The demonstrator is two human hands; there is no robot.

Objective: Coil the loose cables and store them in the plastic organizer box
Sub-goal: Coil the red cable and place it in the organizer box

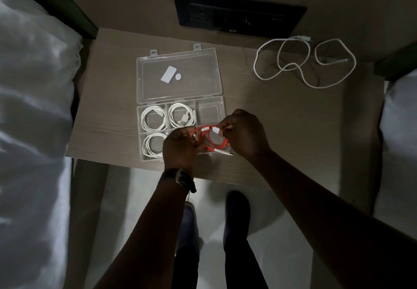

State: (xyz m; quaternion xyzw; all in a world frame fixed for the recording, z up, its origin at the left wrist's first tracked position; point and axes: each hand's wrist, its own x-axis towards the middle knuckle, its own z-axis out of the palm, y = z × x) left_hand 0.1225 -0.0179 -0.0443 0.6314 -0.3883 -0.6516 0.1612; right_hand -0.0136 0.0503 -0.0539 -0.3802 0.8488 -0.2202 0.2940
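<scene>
A: Hands?
B: Both are gripping the red cable (pixel 208 138), which is coiled into loops. The left hand (pixel 179 146) is closing its fingers (pixel 194 145) round the left side of the coil; the right hand (pixel 244 134) is pinching a white connector end (pixel 216 130) at the top right of the loops.

A: Where's that sitting?
B: It's hanging over the near right part of the clear plastic organizer box (pixel 180 128), which is lying on the bench (pixel 282 119) with its lid (pixel 178 75) folded open behind it.

A: Box contents?
B: Three coiled white cables: one in the far left compartment (pixel 153 118), one in the far middle (pixel 181 115), one in the near left (pixel 153 145). The far right compartment (pixel 209 113) is showing only clear plastic.

A: Anything loose?
B: One white cable (pixel 304 63) is sprawling uncoiled at the far right of the bench, well apart from the box.

A: Other stuff?
B: A dark watch (pixel 184 179) on the left wrist, a black socket panel (pixel 239 11) on the wall behind, and white bedding (pixel 33 108) to the left.
</scene>
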